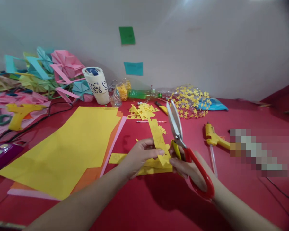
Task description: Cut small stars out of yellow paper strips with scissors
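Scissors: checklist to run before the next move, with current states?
1. Strip gripped by left hand: ok.
2. Scissors held in right hand: ok.
3. Blades lined up on strip: not ok, they point up, beside it.
4. Right fingertips clear of strip: cannot tell, they overlap its lower edge in this view.
5. Pencil away from both hands: ok, lies beyond them on the table.
6. Right-side glue gun switched off: cannot tell.

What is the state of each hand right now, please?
Left hand: grip closed on a yellow paper strip.
Right hand: holding red-handled scissors.
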The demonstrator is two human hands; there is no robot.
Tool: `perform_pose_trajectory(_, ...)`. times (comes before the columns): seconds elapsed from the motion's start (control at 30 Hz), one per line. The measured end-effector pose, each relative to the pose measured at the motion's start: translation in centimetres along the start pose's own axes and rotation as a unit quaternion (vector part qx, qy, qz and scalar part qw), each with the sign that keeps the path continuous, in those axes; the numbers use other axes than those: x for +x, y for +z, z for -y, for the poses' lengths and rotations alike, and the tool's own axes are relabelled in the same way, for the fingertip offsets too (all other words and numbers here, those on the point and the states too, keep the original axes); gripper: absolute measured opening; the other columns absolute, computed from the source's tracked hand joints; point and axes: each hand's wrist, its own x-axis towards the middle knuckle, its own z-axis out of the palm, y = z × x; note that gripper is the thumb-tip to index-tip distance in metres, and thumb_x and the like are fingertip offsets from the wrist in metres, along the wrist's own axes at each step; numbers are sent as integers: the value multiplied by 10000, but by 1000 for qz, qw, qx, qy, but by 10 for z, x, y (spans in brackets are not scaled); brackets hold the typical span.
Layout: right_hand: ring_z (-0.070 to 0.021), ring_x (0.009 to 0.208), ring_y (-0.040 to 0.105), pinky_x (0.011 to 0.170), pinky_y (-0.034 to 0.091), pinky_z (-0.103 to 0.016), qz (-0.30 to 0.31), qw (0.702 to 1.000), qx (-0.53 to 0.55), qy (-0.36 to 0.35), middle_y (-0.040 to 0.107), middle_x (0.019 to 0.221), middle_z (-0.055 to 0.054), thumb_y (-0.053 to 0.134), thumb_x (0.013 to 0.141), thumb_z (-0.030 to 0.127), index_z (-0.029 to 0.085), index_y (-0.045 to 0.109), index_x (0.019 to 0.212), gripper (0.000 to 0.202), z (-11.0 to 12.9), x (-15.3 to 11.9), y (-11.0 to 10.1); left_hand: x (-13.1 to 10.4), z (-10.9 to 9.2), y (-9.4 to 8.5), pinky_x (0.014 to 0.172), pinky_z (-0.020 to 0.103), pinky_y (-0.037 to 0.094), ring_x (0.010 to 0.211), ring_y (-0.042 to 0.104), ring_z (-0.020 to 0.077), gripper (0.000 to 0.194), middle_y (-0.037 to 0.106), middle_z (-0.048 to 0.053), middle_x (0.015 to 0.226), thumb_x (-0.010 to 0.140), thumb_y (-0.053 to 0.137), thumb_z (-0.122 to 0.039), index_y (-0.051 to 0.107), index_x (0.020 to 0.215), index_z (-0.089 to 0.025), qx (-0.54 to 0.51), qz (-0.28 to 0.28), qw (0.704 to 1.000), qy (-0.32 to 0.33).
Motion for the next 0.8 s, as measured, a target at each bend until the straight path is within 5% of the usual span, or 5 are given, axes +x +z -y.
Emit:
perform_pose_trajectory(0.27,-80,352,368,397,327,-209,3,999,1,40,415,416,100,522,751,307,208,494,739,104,9,-3,4,1,1,-1,702,258,433,681,567,111,151,660,5,740,647,758,-192,707,787,-170,27,-37,999,-2)
perform_pose_trajectory(0.5,-82,341,352,401,317,-212,15,999,-1,48,403,395,104,543,769,341,208,500,762,140,10,-2,-3,4,-13,-13,596,209,390,591,492,76,98,594,-15,677,694,719,-213,662,757,-164,27,-107,992,67)
perform_pose_trajectory(0.7,-74,372,370,405,314,-199,-37,998,-52,27,417,444,82,572,815,429,184,548,745,256,11,-3,0,4,-13,-10,526,200,369,524,465,61,96,567,-11,651,732,671,-228,623,725,-145,71,-45,996,25)
perform_pose_trajectory(0.8,-76,375,378,453,380,-223,-9,1000,-4,-7,412,453,92,540,860,440,195,525,782,258,4,-2,1,0,-10,-5,481,198,354,471,452,56,121,561,-17,608,749,655,-259,612,752,-146,128,13,991,-27)
